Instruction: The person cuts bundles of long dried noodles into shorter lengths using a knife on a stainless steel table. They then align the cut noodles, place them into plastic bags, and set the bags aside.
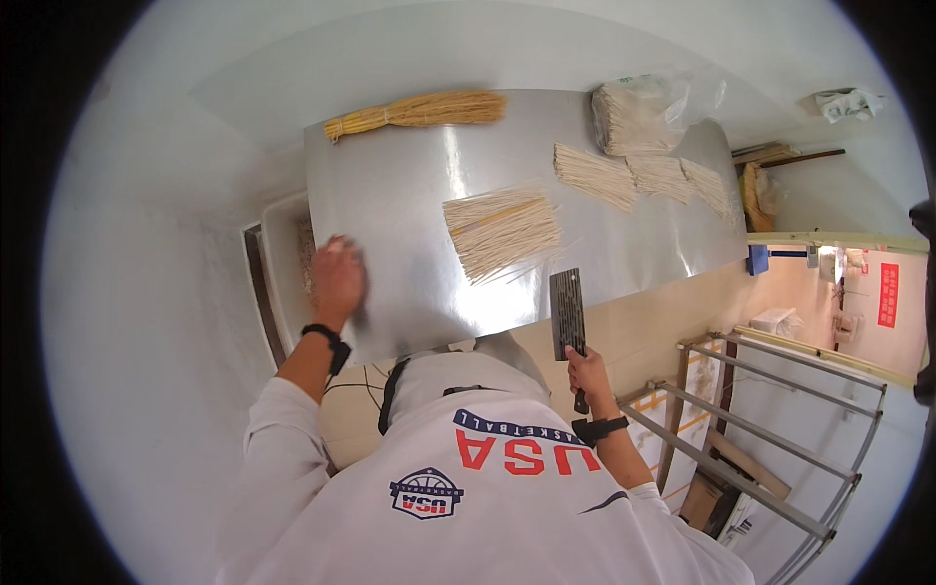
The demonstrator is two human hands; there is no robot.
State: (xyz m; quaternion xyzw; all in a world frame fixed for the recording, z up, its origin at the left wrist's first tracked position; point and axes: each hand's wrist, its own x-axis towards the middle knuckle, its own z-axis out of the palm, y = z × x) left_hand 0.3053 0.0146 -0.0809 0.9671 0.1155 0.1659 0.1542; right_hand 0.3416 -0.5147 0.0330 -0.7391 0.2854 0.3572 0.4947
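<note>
A cleaver with a dark, ridged-looking blade is gripped by its handle in my right hand, blade pointing away from me by the table's near edge. Just beyond its tip lies a flat bundle of pale dried noodle-like sticks, one yellowish strip running across it. My left hand is at the left end of the metal tabletop, beside a white bin. Motion blurs that hand, and its fingers are partly hidden, so I cannot tell whether it holds anything.
A straw whisk broom lies along the far edge. Smaller stick bundles sit to the right, with a plastic bag of sticks behind them. A metal rack stands at lower right. A wall rises close on the left.
</note>
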